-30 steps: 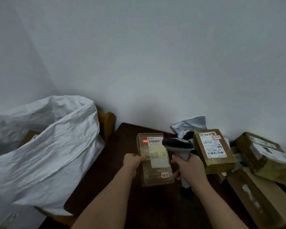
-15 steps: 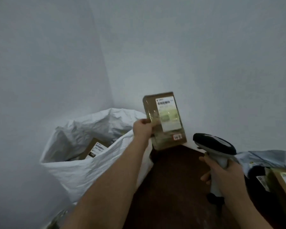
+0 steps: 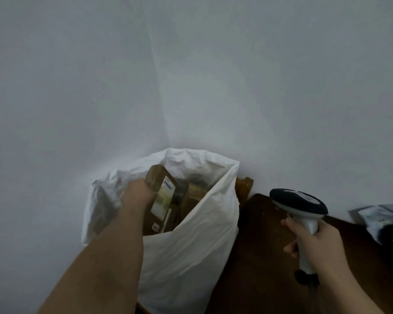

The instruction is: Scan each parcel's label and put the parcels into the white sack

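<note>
One parcel [image 3: 161, 196] gripped by left hand [image 3: 137, 192] fingers inside white sack [image 3: 191, 245]

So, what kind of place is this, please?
Probably a small parcel sorting corner in a plain room, not a big warehouse. The right hand holds a barcode scanner, the left hand lowers a labelled parcel into a white sack, beside a dark wooden table.

parcel [image 3: 161, 196] in sack [image 3: 191, 257] mouth | sack left of table [image 3: 259, 257] | scanner [image 3: 298, 203] over table
</note>
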